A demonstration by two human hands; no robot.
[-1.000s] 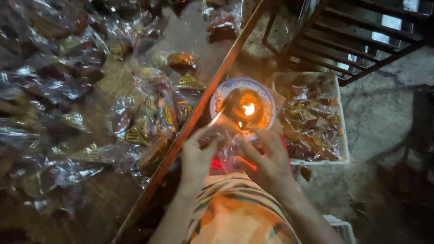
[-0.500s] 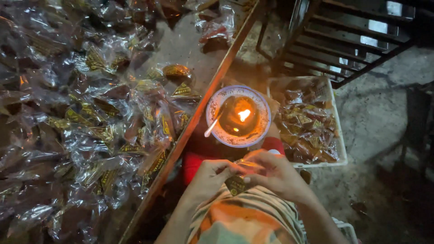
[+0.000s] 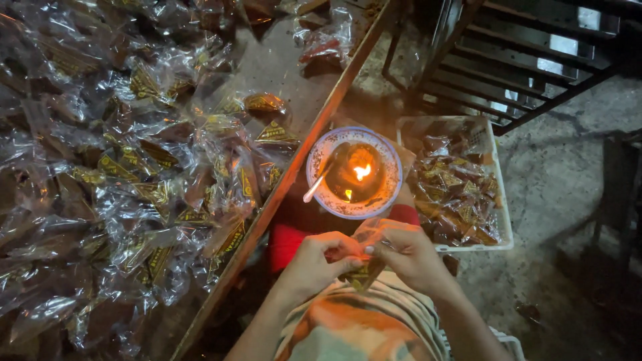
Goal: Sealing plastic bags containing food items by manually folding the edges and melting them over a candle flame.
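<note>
1. The left hand [image 3: 313, 262] is closed around one side of a small clear plastic packet [image 3: 369, 249]; its fingers are bent and pinch the plastic.
2. The right hand [image 3: 416, 257] is closed on the other side of the same packet, so the packet is between both hands, just above the person's lap.
3. Just beyond the hands stands a round dish [image 3: 319, 156] with a blue rim, and a small flame [image 3: 362, 172] burns in its middle.
4. A thin light stick [image 3: 319, 184] leans on the dish edge, on the side of the left hand.
5. Beyond the right hand, a white tray [image 3: 496, 175] holds many filled packets.
6. To the left of the left hand, a big pile of packets [image 3: 120, 167] covers a wooden board [image 3: 281, 63].
</note>
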